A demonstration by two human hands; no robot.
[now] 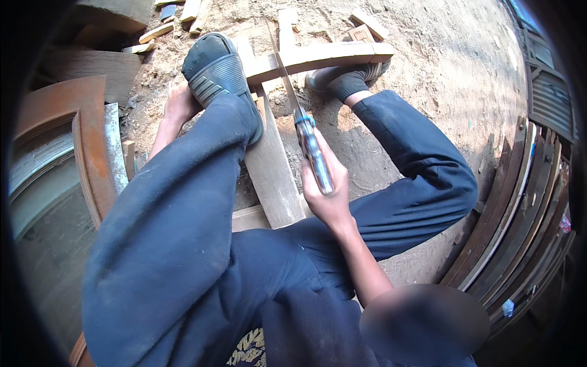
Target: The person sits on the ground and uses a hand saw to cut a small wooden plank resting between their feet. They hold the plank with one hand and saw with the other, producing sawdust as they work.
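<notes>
My right hand (328,178) is wrapped round the handle of a handsaw (289,85), which has turquoise at the blade end of its grip. The saw's narrow blade points away from me and crosses a long wooden beam (330,56) near its left part. My left hand (178,103) is down beside my left foot; the sandal hides its fingers, so what it touches does not show. My left foot in a dark strapped sandal (215,76) presses by the beam's left end, over a flat plank (273,183). My right foot (342,81) is against the beam's near side, towards its right end.
Wood offcuts (369,25) lie on the sandy ground beyond the beam, with more scraps at the upper left. A brown framed panel (88,140) stands at the left. Long boards (507,202) are stacked along the right, below a metal-looking grille (548,98).
</notes>
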